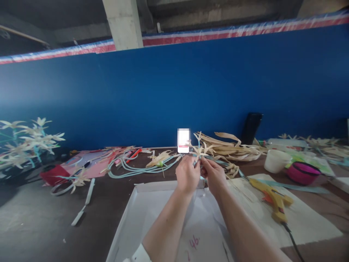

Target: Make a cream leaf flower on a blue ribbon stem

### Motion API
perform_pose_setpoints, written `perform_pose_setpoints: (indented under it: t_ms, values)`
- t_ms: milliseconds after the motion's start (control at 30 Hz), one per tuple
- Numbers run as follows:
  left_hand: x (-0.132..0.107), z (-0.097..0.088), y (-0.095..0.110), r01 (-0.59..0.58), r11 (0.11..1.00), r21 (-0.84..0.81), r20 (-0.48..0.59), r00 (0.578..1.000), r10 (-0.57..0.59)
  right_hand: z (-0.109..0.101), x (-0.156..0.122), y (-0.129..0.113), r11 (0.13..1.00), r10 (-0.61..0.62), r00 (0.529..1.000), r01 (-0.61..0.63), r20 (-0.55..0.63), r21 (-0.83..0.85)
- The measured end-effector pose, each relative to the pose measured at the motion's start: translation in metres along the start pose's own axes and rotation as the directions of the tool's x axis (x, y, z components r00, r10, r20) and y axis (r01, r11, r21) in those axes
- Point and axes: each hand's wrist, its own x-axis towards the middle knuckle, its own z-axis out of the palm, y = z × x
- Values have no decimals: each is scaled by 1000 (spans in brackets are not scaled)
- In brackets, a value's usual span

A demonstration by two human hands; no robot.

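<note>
Straight ahead, above the far edge of a white box lid (155, 214), both hands meet at a pale straw-coloured flower (202, 150) with narrow pointed petals. My left hand (187, 174) is closed around the base of the flower, where a thin light-blue stem partly shows. My right hand (214, 174) pinches just beneath the petals, thumb and forefinger together. The fingertips partly hide the stem and the join. Dried husk strips (231, 147) lie behind the flower to the right.
A yellow glue gun (272, 198) rests on white paper (308, 227) at right, its cord running forward. Beyond are a white cup (276, 161) and a magenta bowl (302, 173). Light-blue tubing (136, 174) loops left of centre. Finished-looking flowers (35, 142) stand far left; a lit phone (183, 140) leans behind.
</note>
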Motion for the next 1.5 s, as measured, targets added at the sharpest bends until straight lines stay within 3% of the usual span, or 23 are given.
perform_pose_setpoints:
  t_ms: [300, 800, 933, 1100, 1300, 1500]
  values:
    - [-4, 6, -8, 6, 1000, -11, 14, 1000, -6, -2, 2, 2, 1000, 8, 1000, -8, -10, -10]
    - [4, 0, -6, 43, 994, -96, 77, 996, -36, -1, 4, 0, 985, 69, 997, -63, -35, 163]
    - [6, -4, -3, -27, 999, -32, 91, 995, 30, -1, 5, -1, 979, 83, 995, -71, -57, 191]
    - [8, -7, -3, -130, 990, 47, 110, 986, 124, -1, 4, 1, 971, 92, 996, -95, 22, 222]
    - [10, -11, -9, -164, 979, 125, 109, 983, 150, 4, 2, -1, 961, 123, 992, -126, 24, 247]
    - [9, -11, -8, -202, 967, 155, 100, 977, 188, 2, 4, 4, 975, 65, 996, -76, 59, 210]
